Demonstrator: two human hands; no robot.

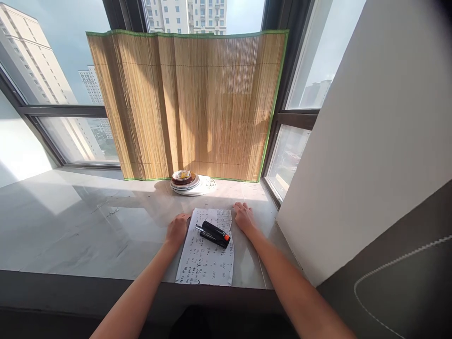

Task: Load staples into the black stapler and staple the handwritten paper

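Observation:
A sheet of paper [208, 271] with handwriting lies on the marble sill. On it rests a black stapler [215, 230] with an orange-red patch at its near end, and a slim pen-like item [198, 228] touches its left end. My left hand [177, 229] lies on the sill beside the paper's left edge, fingers loosely bent and holding nothing visible. To the right of the paper's upper corner, my right hand [244, 217] rests on the sill, its fingers a little apart with nothing in them.
Behind the paper, stacked plates and small bowls [185, 182] stand at the foot of a bamboo blind [197, 108] hanging against the window. A white wall [360, 141] slants down on the right. The sill's front edge runs just below the paper. A white cord [356, 285] hangs at far right.

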